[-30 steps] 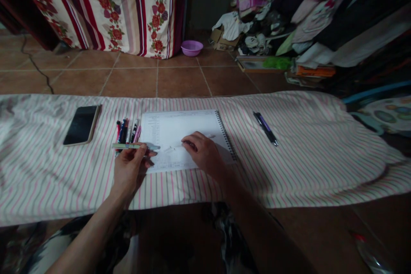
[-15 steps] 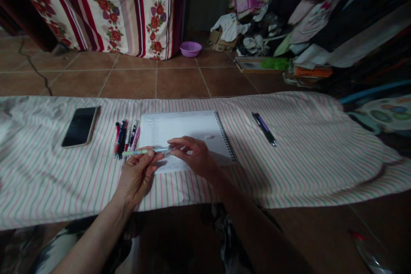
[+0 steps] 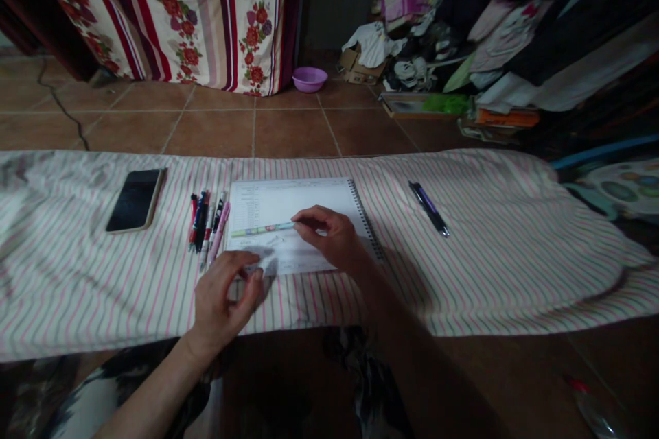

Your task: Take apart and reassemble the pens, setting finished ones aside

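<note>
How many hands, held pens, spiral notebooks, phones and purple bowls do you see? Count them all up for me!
Hands: 2, left hand and right hand
Held light-green pen: 1
Spiral notebook: 1
Phone: 1
Purple bowl: 1
Total: 6

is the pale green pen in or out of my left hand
Out: the right hand pinches the pale green pen; the left hand is open.
</note>
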{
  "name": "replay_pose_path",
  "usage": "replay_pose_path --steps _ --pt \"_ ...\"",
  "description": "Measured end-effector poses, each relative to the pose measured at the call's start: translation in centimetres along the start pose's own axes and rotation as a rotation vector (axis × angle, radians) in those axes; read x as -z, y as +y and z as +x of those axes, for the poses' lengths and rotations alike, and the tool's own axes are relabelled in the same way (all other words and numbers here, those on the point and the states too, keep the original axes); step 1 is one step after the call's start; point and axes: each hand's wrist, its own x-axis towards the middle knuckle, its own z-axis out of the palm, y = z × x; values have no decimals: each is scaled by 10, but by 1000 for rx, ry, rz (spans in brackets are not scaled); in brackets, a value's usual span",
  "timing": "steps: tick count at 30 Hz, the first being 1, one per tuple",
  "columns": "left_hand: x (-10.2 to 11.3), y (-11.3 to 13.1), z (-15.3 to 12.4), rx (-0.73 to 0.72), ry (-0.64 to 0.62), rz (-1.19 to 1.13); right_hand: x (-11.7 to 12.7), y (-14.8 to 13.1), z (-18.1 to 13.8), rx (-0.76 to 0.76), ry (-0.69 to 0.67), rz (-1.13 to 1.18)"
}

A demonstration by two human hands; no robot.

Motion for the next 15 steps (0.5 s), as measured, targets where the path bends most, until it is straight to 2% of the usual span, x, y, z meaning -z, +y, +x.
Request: replay_pose_path --steps 2,3,5,7,10,13,15 --pt "3 -1 2 -277 43 269 6 -1 -1 -25 -96 -11" --pt "3 -2 3 -344 20 358 7 -1 -2 -31 -146 -11" --pt "1 -5 5 -371 -94 455 4 -3 -5 -42 -235 2" --pt "-3 -9 4 -326 -193 473 -1 -4 -6 -56 -285 20" --pt "-5 -15 0 -145 -253 455 -8 -3 -3 -63 -286 18" --pt "-1 -19 -2 71 -232 514 -10 2 3 11 -146 -110" --pt "2 -21 -2 145 -194 578 -11 6 7 88 -84 -271"
